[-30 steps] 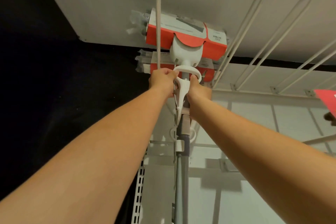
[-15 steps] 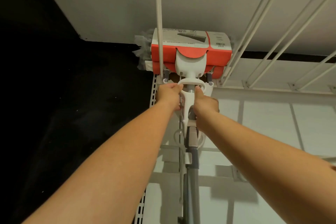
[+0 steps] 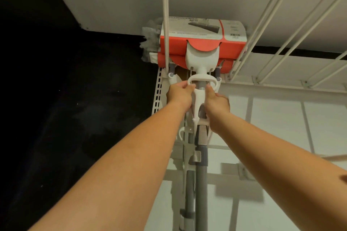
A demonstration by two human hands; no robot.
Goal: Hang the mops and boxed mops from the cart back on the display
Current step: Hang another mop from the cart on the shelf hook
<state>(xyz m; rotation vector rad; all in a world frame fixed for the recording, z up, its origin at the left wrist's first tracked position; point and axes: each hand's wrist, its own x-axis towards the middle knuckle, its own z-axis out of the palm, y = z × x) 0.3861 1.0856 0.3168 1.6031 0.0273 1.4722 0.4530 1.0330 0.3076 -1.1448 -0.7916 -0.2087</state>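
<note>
A mop hangs upright against the white display, its head wrapped in a red and white cardboard sleeve (image 3: 201, 47) near the ceiling. Its grey pole (image 3: 201, 178) runs down between my arms. Just under the head sits a white plastic handle piece (image 3: 201, 80) with a loop. My left hand (image 3: 179, 94) grips the left side of that white piece. My right hand (image 3: 216, 104) grips its right side, thumb up against the loop. A second red-sleeved mop head (image 3: 228, 65) shows just behind the first one.
White display hook rods (image 3: 270, 24) stick out overhead to the right, and one rod (image 3: 165, 15) crosses the sleeve's left end. The slotted upright (image 3: 158, 90) and white back panel (image 3: 281, 118) lie behind. Black darkness fills the left side. Another grey pole (image 3: 189, 193) hangs behind.
Both hands and the mop have moved up and closer to the back panel. The mop head now sits straighter under the ceiling, covering the mop behind it.
</note>
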